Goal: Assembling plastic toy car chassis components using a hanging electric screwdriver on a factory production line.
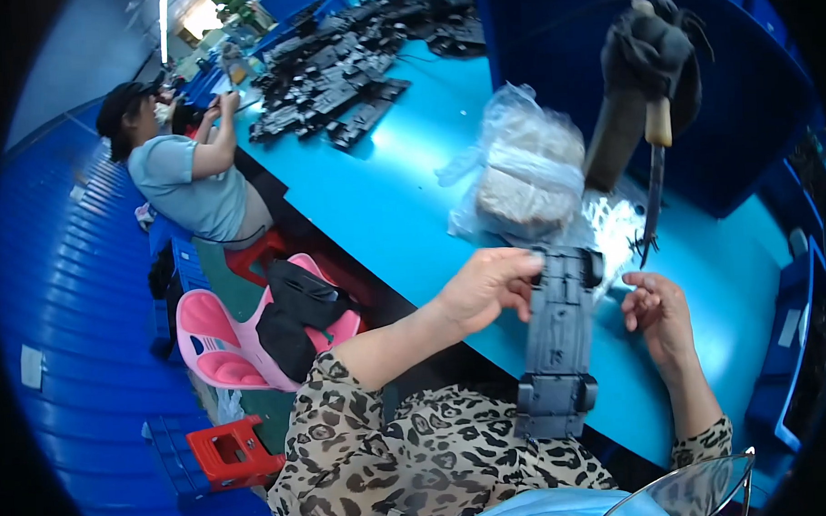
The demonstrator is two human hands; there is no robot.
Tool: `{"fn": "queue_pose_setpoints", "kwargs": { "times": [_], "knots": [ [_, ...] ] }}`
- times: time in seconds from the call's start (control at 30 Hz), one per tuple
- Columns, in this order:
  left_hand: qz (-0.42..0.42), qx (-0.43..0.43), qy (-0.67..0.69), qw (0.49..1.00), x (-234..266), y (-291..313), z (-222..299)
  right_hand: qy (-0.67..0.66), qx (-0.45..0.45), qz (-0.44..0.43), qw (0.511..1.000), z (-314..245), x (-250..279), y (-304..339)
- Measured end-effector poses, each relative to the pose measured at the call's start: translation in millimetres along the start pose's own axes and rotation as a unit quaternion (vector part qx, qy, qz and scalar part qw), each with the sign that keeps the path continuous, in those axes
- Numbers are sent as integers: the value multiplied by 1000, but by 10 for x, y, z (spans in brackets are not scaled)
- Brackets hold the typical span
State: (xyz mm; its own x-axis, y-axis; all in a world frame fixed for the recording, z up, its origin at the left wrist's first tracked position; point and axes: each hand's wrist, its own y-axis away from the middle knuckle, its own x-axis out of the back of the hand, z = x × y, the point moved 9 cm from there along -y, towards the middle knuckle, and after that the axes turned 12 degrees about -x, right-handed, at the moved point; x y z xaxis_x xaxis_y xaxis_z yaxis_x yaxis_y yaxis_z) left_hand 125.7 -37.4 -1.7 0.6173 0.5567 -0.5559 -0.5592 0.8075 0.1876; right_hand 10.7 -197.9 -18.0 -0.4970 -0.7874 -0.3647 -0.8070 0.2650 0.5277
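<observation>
My left hand [489,292] grips the upper left edge of a black plastic toy car chassis [558,330]. The chassis is long, with wheels at both ends, and hangs upright in front of my lap, over the table's near edge. To its right my right hand [656,311] is raised above the table, index finger stretched out and thumb apart, with nothing visible between them. Just above that finger is the tip of a thin, dark metal tool with a wooden handle [658,122]. Small white pieces [615,228] lie on the table beyond the chassis.
A clear plastic bag [528,167] with pale contents sits beyond my left hand. Dark cloth [642,54] is wrapped round the tool's upper end, before a blue bin [551,35]. Many black chassis [333,65] are heaped far left. A person [192,175] sits near a pink seat [220,342].
</observation>
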Motion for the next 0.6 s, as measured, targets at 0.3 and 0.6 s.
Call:
{"fn": "queue_pose_setpoints", "kwargs": {
  "times": [0.3, 0.6],
  "knots": [
    [218, -332, 81, 914, 1845, 12, 1569, -21, 15, 48, 999, -42, 20, 56],
    [258, -382, 181, 868, 3059, -1162, 2655, -53, 18, 174, 983, 169, 428, 503]
  ]
}}
